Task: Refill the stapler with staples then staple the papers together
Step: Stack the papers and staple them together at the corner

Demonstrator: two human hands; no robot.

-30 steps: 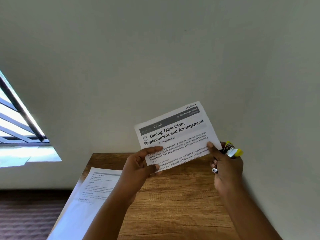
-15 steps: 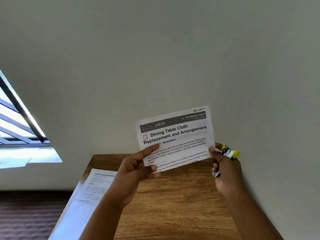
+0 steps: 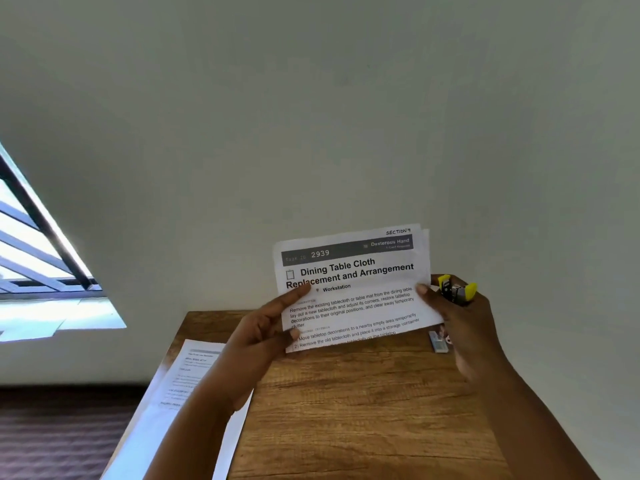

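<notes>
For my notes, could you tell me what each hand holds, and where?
Both hold the papers: left hand at their left edge, right hand at their right edge, together with the stapler.

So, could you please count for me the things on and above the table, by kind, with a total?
Held paper stacks: 1, the held papers, pinched between the left hand and right hand
Paper piles lying on the table: 1, the pile at its left edge
Staplers: 1, the yellow stapler in the right hand
Small white objects: 1, too blurred to identify
Total: 4
</notes>
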